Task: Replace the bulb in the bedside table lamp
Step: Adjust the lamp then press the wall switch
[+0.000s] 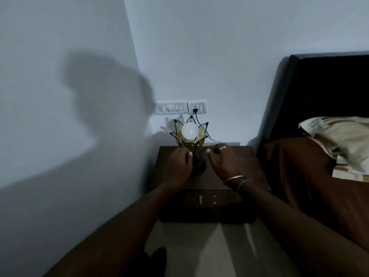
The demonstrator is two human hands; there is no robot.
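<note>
Standing upright on the dark wooden tabletop (245,166) near the wall corner, the lamp (191,144) holds a white bulb (189,131) inside its petal-shaped shade (201,134), the round end pointing up along the lamp's vertical axis. The left hand (177,166) wraps its grip around the dark lamp stem just above the base. The right hand (223,159) hangs just beside the lamp, fingers loosely curled, grip holding nothing. A black cord (196,116) runs up to the wall socket (197,107).
</note>
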